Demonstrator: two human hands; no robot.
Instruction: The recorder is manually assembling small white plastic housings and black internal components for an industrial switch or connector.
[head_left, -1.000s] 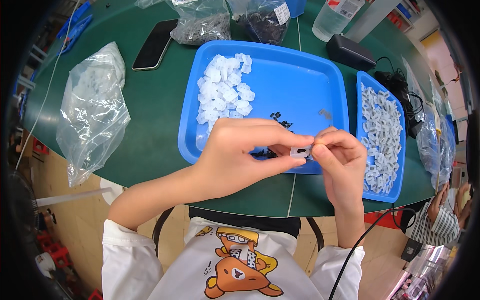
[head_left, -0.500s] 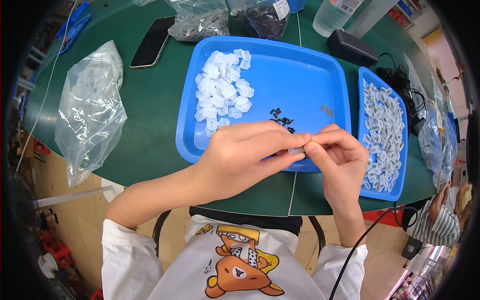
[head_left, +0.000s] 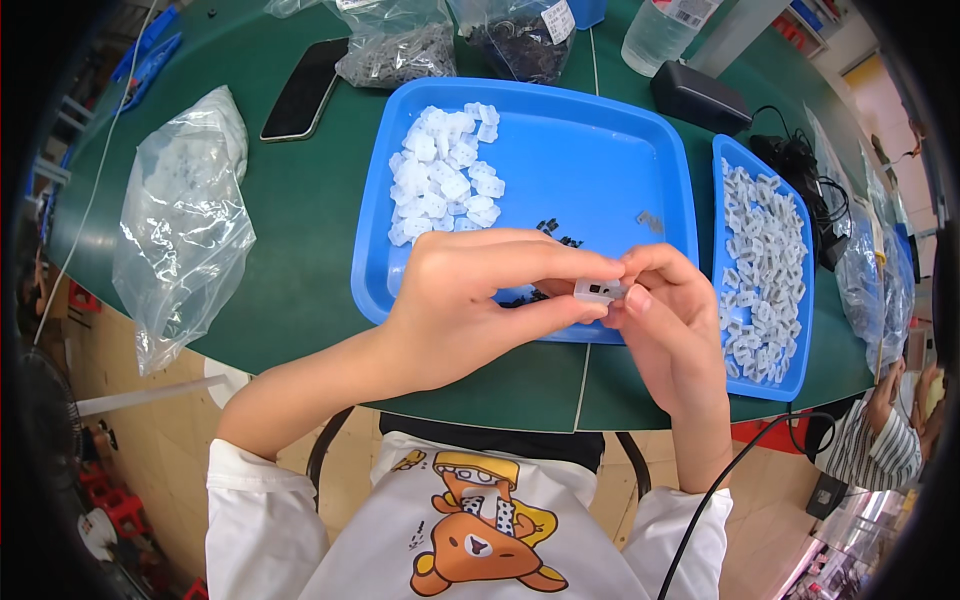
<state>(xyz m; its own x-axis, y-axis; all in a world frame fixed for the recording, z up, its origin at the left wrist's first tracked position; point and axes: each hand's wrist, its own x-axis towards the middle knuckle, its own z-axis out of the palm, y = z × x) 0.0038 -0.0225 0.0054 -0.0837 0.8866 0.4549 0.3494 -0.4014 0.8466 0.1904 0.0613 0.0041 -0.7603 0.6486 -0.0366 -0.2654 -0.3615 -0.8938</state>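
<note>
Over the near right edge of a large blue tray (head_left: 590, 150), my left hand (head_left: 440, 300) pinches a small translucent white plastic piece (head_left: 590, 292) between thumb and forefinger. A dark square spot shows on the side of the piece. My right hand (head_left: 672, 325) has its thumb and fingers closed around the right end of the same piece; whether they also hold a smaller part is hidden. Many similar white pieces (head_left: 445, 175) lie heaped at the left of the tray. Small black parts (head_left: 555, 232) lie behind my left hand, partly covered by it. A few tiny greyish parts (head_left: 650, 220) sit farther right.
A smaller blue tray (head_left: 768, 391) at the right holds many whitish parts (head_left: 765, 270). On the green table (head_left: 300, 220) are a clear bag (head_left: 185, 220), a phone (head_left: 303, 90), bags of grey (head_left: 400, 55) and black parts (head_left: 525, 45), a bottle (head_left: 665, 35) and a black box (head_left: 700, 97).
The white piece shows more fully between my fingers, with its dark spot facing up into view. My left thumb and forefinger have spread wider around it, and my right fingers have shifted.
</note>
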